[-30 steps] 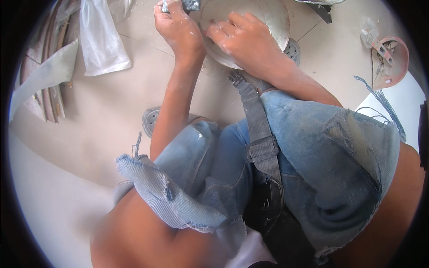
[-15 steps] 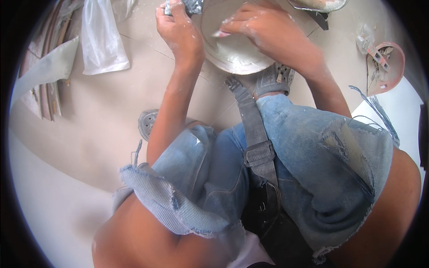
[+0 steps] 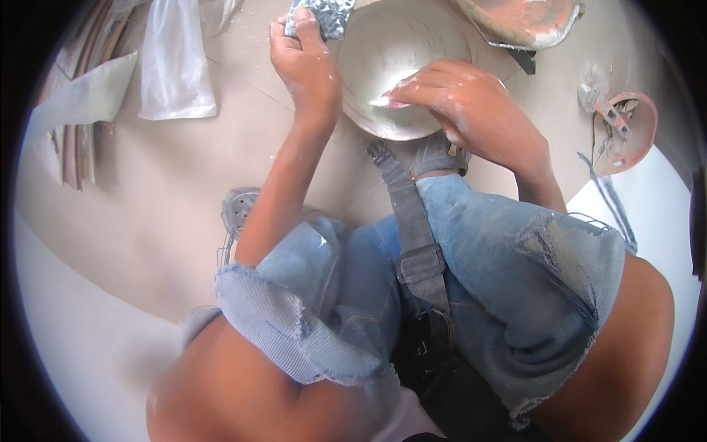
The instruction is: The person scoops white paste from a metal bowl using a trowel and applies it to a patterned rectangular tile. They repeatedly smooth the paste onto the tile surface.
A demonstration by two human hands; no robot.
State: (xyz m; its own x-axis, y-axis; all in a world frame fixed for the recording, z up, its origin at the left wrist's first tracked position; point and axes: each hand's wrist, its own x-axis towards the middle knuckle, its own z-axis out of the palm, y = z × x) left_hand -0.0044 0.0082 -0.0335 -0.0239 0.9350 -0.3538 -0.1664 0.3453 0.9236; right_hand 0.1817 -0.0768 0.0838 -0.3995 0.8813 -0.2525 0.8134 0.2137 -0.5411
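Observation:
My left hand [image 3: 308, 70] is closed on the edge of a flat, dark, square-cornered piece [image 3: 330, 16] mottled with white, its thumb on top. That piece sits beside the left rim of a round pale basin [image 3: 401, 132], whose inside is smeared white. Over the basin my right hand [image 3: 468, 103] has its fingers pinched together. A small whitish bit shows at the fingertips; whether it is paste or a scrap of something, I cannot make out. White specks dot both hands.
An orange-and-white crusted container [image 3: 526, 22] stands beyond the basin to the right. Farther right lies a cut pinkish vessel [image 3: 641, 140] holding scraps. At left are a clear plastic bag [image 3: 177, 74] and long thin strips [image 3: 76, 155]. A dark strap [image 3: 416, 214] hangs between my knees.
The view has shifted, so the basin shows lower and more fully. My right hand has moved toward the near right of the basin, fingers still pinched. My left hand keeps its dark piece.

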